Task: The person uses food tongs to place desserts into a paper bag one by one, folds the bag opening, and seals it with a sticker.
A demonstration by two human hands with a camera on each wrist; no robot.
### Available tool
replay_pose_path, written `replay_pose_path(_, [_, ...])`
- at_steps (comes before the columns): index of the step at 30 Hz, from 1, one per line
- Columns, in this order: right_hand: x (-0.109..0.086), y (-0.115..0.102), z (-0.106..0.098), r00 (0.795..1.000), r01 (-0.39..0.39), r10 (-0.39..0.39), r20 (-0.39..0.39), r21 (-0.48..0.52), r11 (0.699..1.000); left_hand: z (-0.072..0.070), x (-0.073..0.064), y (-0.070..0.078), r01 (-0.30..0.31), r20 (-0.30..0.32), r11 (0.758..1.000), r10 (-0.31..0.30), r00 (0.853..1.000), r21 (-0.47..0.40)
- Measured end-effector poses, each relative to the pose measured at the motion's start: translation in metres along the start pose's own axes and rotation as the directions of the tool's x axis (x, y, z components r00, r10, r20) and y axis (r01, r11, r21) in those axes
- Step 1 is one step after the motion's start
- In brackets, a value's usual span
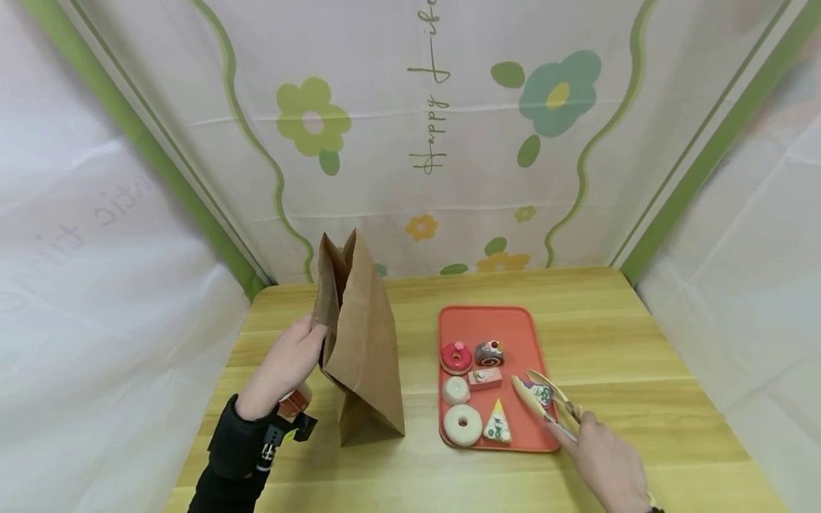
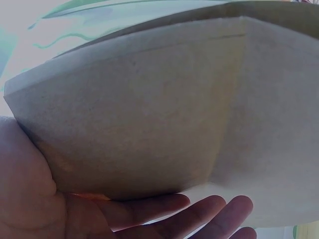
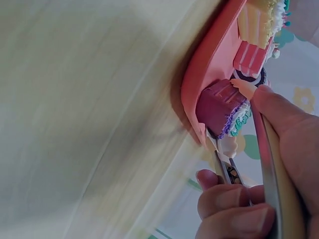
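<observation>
My left hand (image 1: 291, 360) holds a tall brown paper bag (image 1: 365, 356) by the near side of its mouth; the bag stands upright with its mouth spread. In the left wrist view, fingers (image 2: 214, 209) reach along the bag's outer wall (image 2: 149, 124), and the thumb is hidden. With my right hand (image 1: 606, 459) I grip a pair of tongs (image 1: 564, 402), pale-tipped with metal arms. Their tips sit on either side of a purple toy cake slice (image 3: 219, 107) topped with white and green icing, at the right edge of a red tray (image 1: 494, 324).
Also on the tray are a pink donut (image 1: 457, 358), a chocolate roll (image 1: 489, 353), a pink cake block (image 1: 485, 378), a small white round bun (image 1: 456, 390), a white donut (image 1: 462, 425) and a yellow-tipped cake slice (image 1: 497, 424). A printed cloth (image 1: 385, 192) hangs behind the wooden table (image 1: 616, 342).
</observation>
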State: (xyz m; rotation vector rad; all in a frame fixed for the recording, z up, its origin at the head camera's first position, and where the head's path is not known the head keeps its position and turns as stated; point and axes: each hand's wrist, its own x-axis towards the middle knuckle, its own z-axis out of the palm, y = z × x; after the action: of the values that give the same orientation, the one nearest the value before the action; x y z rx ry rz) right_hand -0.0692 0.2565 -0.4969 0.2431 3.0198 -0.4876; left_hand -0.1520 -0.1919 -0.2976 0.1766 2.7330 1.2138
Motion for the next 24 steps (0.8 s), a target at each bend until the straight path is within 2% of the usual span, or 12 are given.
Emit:
replay_pose_path(3, [0.0024,-0.0016,-0.0003,1.000,-0.002,0.002,-0.018,-0.004,1.000,-0.0007,-0.0008,0.0010,0.000,0.001,1.000,0.000,1.000,0.006])
replay_pose_path(9, [0.0057,-0.0045,0.0013,1.000,-0.020,0.019,0.020,0.001,1.000,-0.0008,-0.0013,0.0023,0.007,0.003,1.000,-0.007,1.000,-0.007])
replay_pose_path(18, [0.0042,0.0004,-0.0012,1.000,-0.010,0.010,-0.006,0.003,1.000,-0.0014,-0.0010,0.0032,0.009,0.000,1.000,-0.009,1.000,0.008])
replay_pose_path(24, [0.0014,0.0023,-0.0022,1.000,-0.005,0.005,0.028,-0.020,1.000,-0.0022,-0.0027,0.0044,0.016,0.003,1.000,-0.016,1.000,-0.005])
